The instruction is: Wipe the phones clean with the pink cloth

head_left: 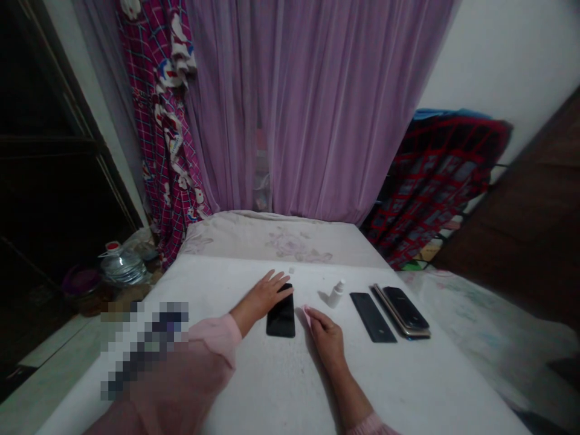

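A black smartphone (281, 319) lies flat on the white-covered surface (254, 386). My left hand (267, 293) rests at its upper left edge with fingers spread, the fingertips reaching over the top of the phone. To the right of the phone, my right hand (327, 338) is closed in a pinch on a small pink cloth (306, 310), apart from the phone. A small white bottle (336, 293) stands just beyond the right hand. Past the phone's top end lies a tiny whitish piece (292, 270), too small to name.
On the right lie a dark flat phone-shaped panel (373, 317) and a stack of phones (406, 307). Purple curtains (326, 109) hang behind the surface. A large water bottle (122, 266) stands on the floor at left. A pixelated patch covers part of the left side.
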`<move>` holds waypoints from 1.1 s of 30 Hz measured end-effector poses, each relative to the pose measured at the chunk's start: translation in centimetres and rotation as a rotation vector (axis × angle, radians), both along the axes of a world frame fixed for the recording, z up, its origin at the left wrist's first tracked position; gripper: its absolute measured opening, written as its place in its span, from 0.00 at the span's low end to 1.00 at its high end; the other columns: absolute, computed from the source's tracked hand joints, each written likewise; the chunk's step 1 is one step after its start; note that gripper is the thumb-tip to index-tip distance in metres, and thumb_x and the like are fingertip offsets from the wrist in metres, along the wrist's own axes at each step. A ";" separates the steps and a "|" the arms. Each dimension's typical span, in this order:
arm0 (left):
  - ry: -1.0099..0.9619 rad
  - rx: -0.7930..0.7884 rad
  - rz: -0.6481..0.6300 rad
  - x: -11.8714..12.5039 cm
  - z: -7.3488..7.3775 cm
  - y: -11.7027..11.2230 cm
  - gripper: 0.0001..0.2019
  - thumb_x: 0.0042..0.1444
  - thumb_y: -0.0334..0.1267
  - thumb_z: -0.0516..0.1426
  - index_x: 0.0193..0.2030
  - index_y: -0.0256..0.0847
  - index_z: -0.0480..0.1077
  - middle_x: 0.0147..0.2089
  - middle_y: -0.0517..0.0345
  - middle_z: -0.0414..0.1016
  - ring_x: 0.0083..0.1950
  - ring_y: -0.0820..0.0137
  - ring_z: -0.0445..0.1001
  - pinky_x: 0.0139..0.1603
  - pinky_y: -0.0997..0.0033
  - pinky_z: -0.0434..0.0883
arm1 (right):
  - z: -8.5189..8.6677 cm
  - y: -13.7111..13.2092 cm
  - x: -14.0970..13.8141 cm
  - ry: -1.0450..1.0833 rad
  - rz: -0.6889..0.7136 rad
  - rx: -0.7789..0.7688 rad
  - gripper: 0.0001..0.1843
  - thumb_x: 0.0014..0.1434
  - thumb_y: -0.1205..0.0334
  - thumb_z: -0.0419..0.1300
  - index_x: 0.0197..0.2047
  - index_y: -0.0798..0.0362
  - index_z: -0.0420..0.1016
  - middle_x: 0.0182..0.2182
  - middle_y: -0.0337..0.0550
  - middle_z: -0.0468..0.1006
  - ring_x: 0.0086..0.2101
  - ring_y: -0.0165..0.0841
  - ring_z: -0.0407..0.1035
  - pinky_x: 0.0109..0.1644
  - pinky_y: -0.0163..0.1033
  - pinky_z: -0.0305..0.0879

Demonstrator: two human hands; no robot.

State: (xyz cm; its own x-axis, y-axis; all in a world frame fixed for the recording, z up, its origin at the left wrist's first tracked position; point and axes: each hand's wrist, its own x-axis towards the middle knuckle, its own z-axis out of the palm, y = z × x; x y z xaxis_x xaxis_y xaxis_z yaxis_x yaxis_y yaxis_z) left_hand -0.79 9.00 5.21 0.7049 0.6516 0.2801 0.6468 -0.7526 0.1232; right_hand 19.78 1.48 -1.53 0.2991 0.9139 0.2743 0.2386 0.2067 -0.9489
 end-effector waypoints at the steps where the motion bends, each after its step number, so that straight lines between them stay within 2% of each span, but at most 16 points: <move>1: 0.049 -0.005 -0.050 0.9 0.1 0.5 0.27 0.54 0.17 0.55 0.56 0.49 0.70 0.68 0.59 0.64 0.71 0.63 0.56 0.72 0.49 0.49 | 0.0 -0.1 0.0 -0.004 0.003 0.008 0.16 0.53 0.55 0.58 0.38 0.52 0.85 0.40 0.49 0.84 0.44 0.44 0.78 0.54 0.52 0.73; 4: 0.095 -0.022 -0.087 2.7 0.5 1.3 0.22 0.49 0.17 0.60 0.44 0.47 0.74 0.63 0.64 0.70 0.68 0.64 0.62 0.72 0.53 0.51 | 0.1 -0.2 -0.1 -0.021 0.003 0.040 0.15 0.53 0.56 0.59 0.37 0.51 0.85 0.39 0.48 0.84 0.43 0.44 0.79 0.53 0.51 0.74; 6: 0.109 -0.030 -0.073 3.0 0.7 1.7 0.21 0.45 0.16 0.61 0.40 0.46 0.74 0.61 0.64 0.72 0.67 0.64 0.63 0.72 0.54 0.51 | 0.1 -0.2 -0.1 -0.021 0.007 0.058 0.15 0.54 0.56 0.59 0.37 0.52 0.85 0.39 0.48 0.84 0.42 0.44 0.79 0.52 0.51 0.75; 10: 0.143 -0.044 0.058 1.3 1.3 2.2 0.19 0.43 0.16 0.61 0.40 0.38 0.72 0.57 0.55 0.76 0.64 0.60 0.66 0.70 0.50 0.49 | 0.0 -0.3 -0.1 -0.023 0.013 0.066 0.15 0.54 0.57 0.58 0.37 0.51 0.85 0.39 0.48 0.84 0.42 0.43 0.79 0.51 0.50 0.76; 14: 0.206 -0.104 0.274 -1.5 1.8 2.0 0.13 0.42 0.25 0.66 0.36 0.33 0.72 0.40 0.52 0.79 0.47 0.57 0.77 0.64 0.43 0.57 | -0.2 -0.3 0.0 -0.029 -0.003 0.075 0.15 0.55 0.56 0.58 0.38 0.51 0.85 0.40 0.48 0.84 0.42 0.42 0.79 0.52 0.50 0.75; 16: 0.223 -0.137 0.362 -2.4 1.9 0.9 0.16 0.39 0.32 0.69 0.35 0.33 0.73 0.38 0.50 0.79 0.44 0.54 0.78 0.58 0.45 0.65 | -0.3 -0.4 0.1 -0.044 -0.003 0.080 0.15 0.55 0.57 0.58 0.39 0.51 0.85 0.40 0.48 0.84 0.43 0.42 0.79 0.52 0.49 0.75; 18: 0.222 -0.157 0.442 -2.7 1.6 -1.1 0.21 0.37 0.41 0.71 0.37 0.33 0.74 0.39 0.45 0.78 0.44 0.49 0.77 0.50 0.49 0.71 | -0.6 -0.3 0.1 -0.071 -0.001 0.080 0.15 0.56 0.57 0.57 0.39 0.51 0.84 0.40 0.47 0.84 0.43 0.41 0.79 0.52 0.48 0.75; 21: 0.198 -0.140 0.573 -1.9 0.4 -5.3 0.25 0.47 0.50 0.67 0.45 0.32 0.73 0.44 0.37 0.76 0.47 0.47 0.75 0.48 0.49 0.70 | -0.6 0.2 -0.1 -0.125 0.002 0.088 0.16 0.56 0.59 0.56 0.40 0.50 0.84 0.41 0.47 0.84 0.43 0.41 0.79 0.51 0.47 0.75; 24: 0.102 -0.100 0.643 -0.7 -1.3 -9.1 0.27 0.54 0.52 0.63 0.54 0.36 0.69 0.47 0.40 0.76 0.50 0.50 0.74 0.51 0.51 0.69 | -0.2 1.8 -0.6 -0.206 0.041 0.140 0.16 0.57 0.61 0.55 0.41 0.48 0.84 0.41 0.45 0.84 0.43 0.39 0.78 0.51 0.47 0.75; 26: -0.006 -0.072 0.610 -0.3 -2.5 -10.5 0.31 0.53 0.54 0.63 0.59 0.39 0.66 0.49 0.43 0.76 0.50 0.52 0.74 0.52 0.52 0.70 | 0.3 3.3 -1.1 -0.289 0.070 0.174 0.15 0.57 0.61 0.56 0.41 0.47 0.83 0.42 0.44 0.84 0.43 0.39 0.78 0.50 0.47 0.75; 27: -0.048 -0.056 0.567 -0.3 -3.1 -10.9 0.33 0.52 0.54 0.64 0.60 0.40 0.65 0.53 0.42 0.75 0.53 0.51 0.73 0.55 0.50 0.68 | 0.6 4.1 -1.3 -0.344 0.072 0.180 0.13 0.58 0.60 0.57 0.40 0.46 0.84 0.41 0.44 0.84 0.43 0.39 0.78 0.49 0.47 0.75; 30: -0.118 -0.023 0.367 -0.5 -4.7 -11.1 0.33 0.53 0.49 0.64 0.64 0.45 0.62 0.67 0.43 0.64 0.66 0.51 0.64 0.64 0.47 0.63 | 1.0 6.1 -1.9 -0.522 0.105 0.183 0.11 0.58 0.60 0.59 0.37 0.44 0.84 0.37 0.42 0.85 0.39 0.40 0.79 0.46 0.47 0.75; 33: -0.153 -0.042 0.292 -0.3 -5.9 -10.8 0.28 0.56 0.44 0.63 0.63 0.43 0.65 0.66 0.46 0.65 0.67 0.53 0.64 0.63 0.50 0.66 | 0.9 7.3 -2.3 -0.615 0.153 0.201 0.12 0.58 0.64 0.59 0.38 0.42 0.84 0.38 0.40 0.85 0.40 0.39 0.78 0.47 0.45 0.74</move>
State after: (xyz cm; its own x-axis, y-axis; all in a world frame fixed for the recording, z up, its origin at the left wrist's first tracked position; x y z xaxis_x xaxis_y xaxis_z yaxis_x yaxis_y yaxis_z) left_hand -1.07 -1.82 -0.72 0.4382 0.8334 0.3367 0.8063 -0.5301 0.2627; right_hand 17.51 8.78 -0.67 -0.0954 0.8468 0.5232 0.6780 0.4401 -0.5887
